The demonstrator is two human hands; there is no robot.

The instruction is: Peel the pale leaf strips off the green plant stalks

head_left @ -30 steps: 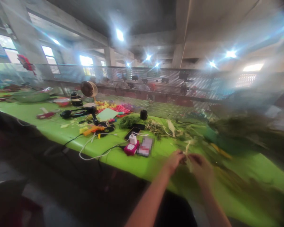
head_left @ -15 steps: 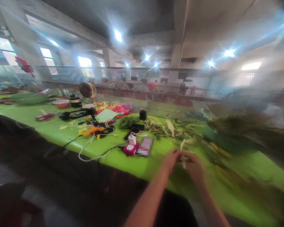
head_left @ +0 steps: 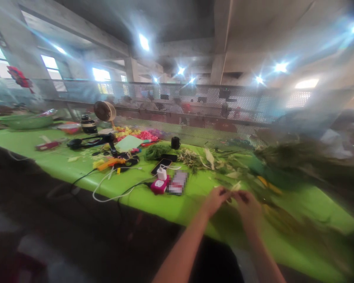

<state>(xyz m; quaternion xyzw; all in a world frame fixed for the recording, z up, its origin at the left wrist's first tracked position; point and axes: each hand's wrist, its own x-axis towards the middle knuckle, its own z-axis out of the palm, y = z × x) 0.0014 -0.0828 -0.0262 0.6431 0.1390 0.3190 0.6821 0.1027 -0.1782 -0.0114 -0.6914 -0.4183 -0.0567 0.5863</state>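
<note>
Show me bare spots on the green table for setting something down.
Free: table left of the headphones; the front edge between the white cable and left hand. Crowded: around the phone and leaves.

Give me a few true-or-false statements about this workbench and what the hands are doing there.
1. The table has a bright green cover. True.
2. Both hands meet over a pale leaf strip. True: the left hand and right hand pinch it together.
3. The small fan lies beside the hands. False: it stands far off to the left, near the mesh fence.
4. The pink charger block sits right of the hands. False: it is to their left.
</note>
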